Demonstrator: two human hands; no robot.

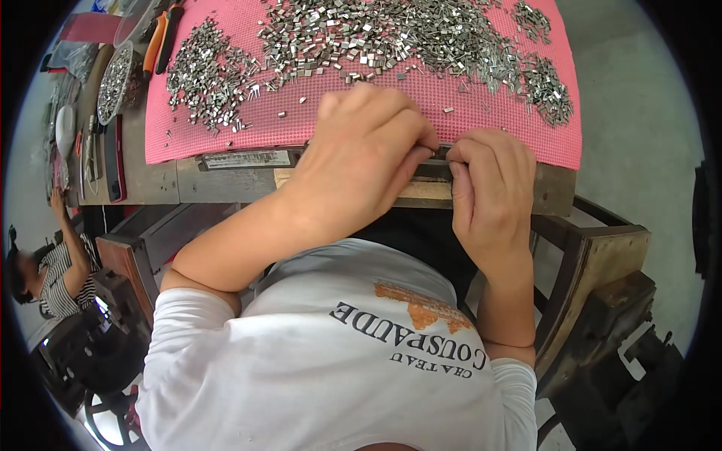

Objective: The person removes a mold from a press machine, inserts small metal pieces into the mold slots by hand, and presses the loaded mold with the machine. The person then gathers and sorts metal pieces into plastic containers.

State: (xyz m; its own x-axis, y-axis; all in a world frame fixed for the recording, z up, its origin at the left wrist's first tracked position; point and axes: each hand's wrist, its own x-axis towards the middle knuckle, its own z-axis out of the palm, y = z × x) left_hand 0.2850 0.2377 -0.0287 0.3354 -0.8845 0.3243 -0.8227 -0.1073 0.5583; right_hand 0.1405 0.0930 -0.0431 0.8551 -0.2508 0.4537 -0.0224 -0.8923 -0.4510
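At the near edge of the bench, my left hand (368, 146) bends over a dark metal bar (425, 170), thumb and forefinger pinched together. A tiny dark piece seems to sit at its fingertips, too small to name. Close by on the right, my right hand (492, 177) is closed with curled fingers at the same bar; whatever it grips is hidden. Just beyond both hands lies a pink mesh mat (301, 124), strewn with heaps of small silvery metal pieces (353, 41). A few single pieces lie loose nearer my left hand.
Orange-handled pliers (158, 41) rest left of the mat, beside a clear bowl (103, 94) of small metal parts. A flat label strip (248, 159) lies along the bench edge. Farther left, a person in a striped shirt (68, 282) sits. A wooden stool-like frame (602, 263) stands right.
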